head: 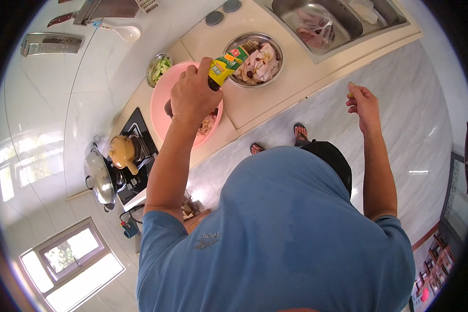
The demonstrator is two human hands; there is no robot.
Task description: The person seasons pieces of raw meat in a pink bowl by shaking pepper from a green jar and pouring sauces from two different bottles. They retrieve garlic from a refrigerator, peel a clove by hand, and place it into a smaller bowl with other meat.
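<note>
My left hand [195,95] grips a sauce bottle [228,66] with a green and yellow label and dark contents. The bottle is tipped, its neck over a round metal bowl [279,70] of pale raw meat [263,64]. Dark brown liquid spots the meat. Below my left hand is a pink plastic basin [160,93], partly hidden by the hand and forearm, with meat pieces [207,125] in it. My right hand [364,105] is held out over the floor at the right, pinching a small yellow object [350,94], perhaps a bottle cap.
A small bowl of cut green vegetables [162,69] stands behind the basin. A sink [316,23] holds a plastic bag of meat [316,31]. On the gas stove [140,117] are a yellow clay pot [121,152] and a lidded wok [99,175]. A cleaver [105,9] hangs on the wall.
</note>
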